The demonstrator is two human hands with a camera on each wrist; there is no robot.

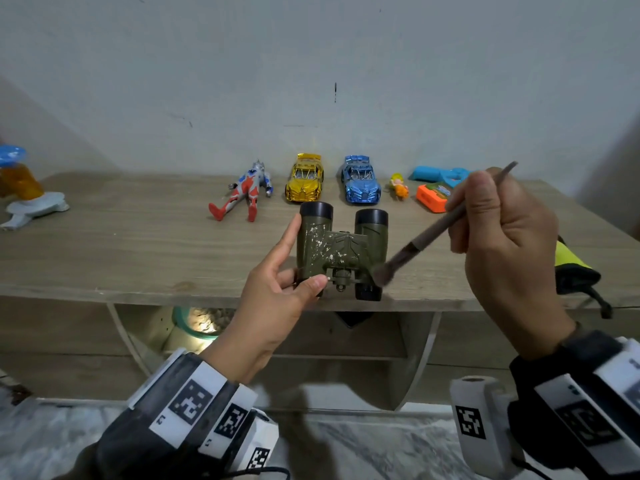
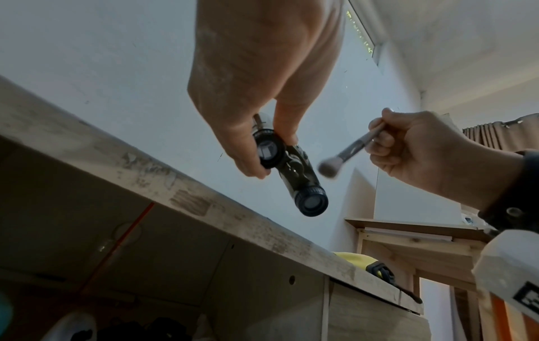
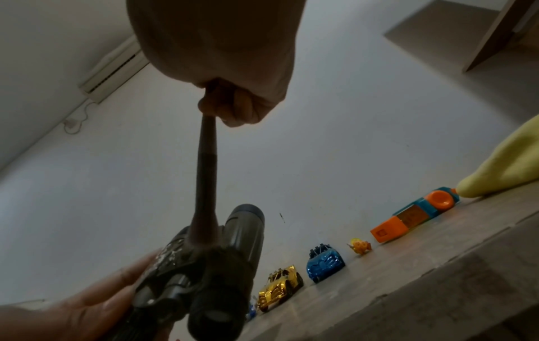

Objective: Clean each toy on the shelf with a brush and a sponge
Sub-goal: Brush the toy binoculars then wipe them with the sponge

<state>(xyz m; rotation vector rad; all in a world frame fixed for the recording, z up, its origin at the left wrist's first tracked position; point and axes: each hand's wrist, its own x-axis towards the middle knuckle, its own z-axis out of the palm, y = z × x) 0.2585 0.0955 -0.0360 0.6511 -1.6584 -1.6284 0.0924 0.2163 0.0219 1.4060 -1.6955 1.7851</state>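
Toy binoculars [image 1: 341, 249]: olive-green body, black eyepieces and lens rings, white flecks across the left barrel and bridge. Raised above the front edge of the wooden shelf [image 1: 138, 251], centre of the head view. Left hand [image 1: 277, 292] pinches the left barrel, thumb below and fingers alongside, presumably to expose the top face. Right hand [image 1: 502, 237], at 3 o'clock, fingers curled round the brush [image 1: 433, 233]; bristles meet the right barrel's near end.

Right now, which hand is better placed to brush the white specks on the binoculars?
The right hand: it holds the brush, bristles beside the binoculars. The left hand grips them.
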